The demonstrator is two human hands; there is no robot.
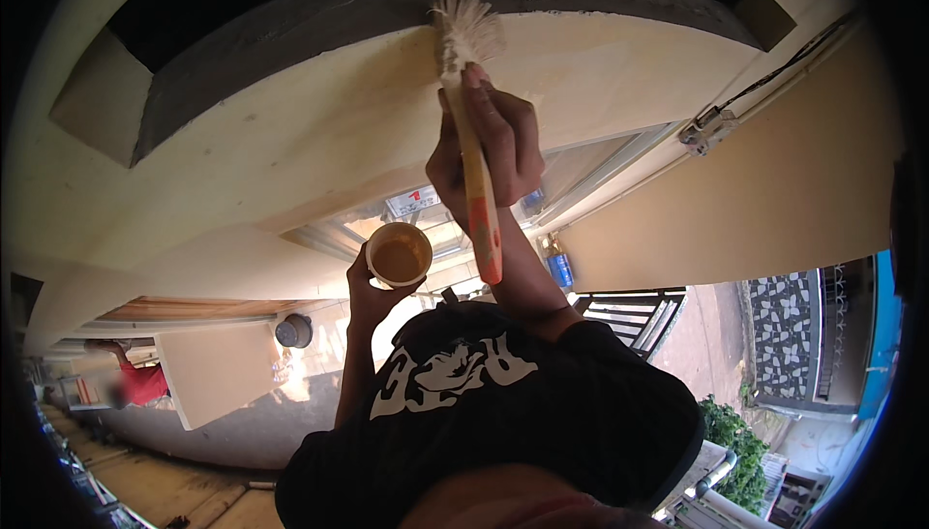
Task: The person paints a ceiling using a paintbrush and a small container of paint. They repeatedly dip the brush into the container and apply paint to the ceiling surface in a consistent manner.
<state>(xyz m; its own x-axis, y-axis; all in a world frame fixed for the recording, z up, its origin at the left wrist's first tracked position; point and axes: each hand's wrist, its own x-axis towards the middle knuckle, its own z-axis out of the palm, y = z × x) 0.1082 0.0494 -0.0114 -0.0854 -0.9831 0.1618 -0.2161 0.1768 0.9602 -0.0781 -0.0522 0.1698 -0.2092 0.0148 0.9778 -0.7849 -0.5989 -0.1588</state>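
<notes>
My right hand [492,142] is raised, its fingers wrapped round a paintbrush [477,181] near the bristle end. The brush has a wooden handle with a red-orange tip pointing down towards me. Its pale, splayed bristles meet the line where the cream wall [319,103] borders a dark grey ledge [261,69]. Lower and to the left, my left hand [365,287] grips a round cup [404,229] from the side. Brownish-yellow liquid shows inside the cup.
Behind the hands is a window frame [590,176]. An electrical fitting [709,130] with cables sits on the wall at right. A blue container [558,268] stands below it, near a dark railing [634,316]. A dark bucket [293,331] and a person in red [147,386] appear at left.
</notes>
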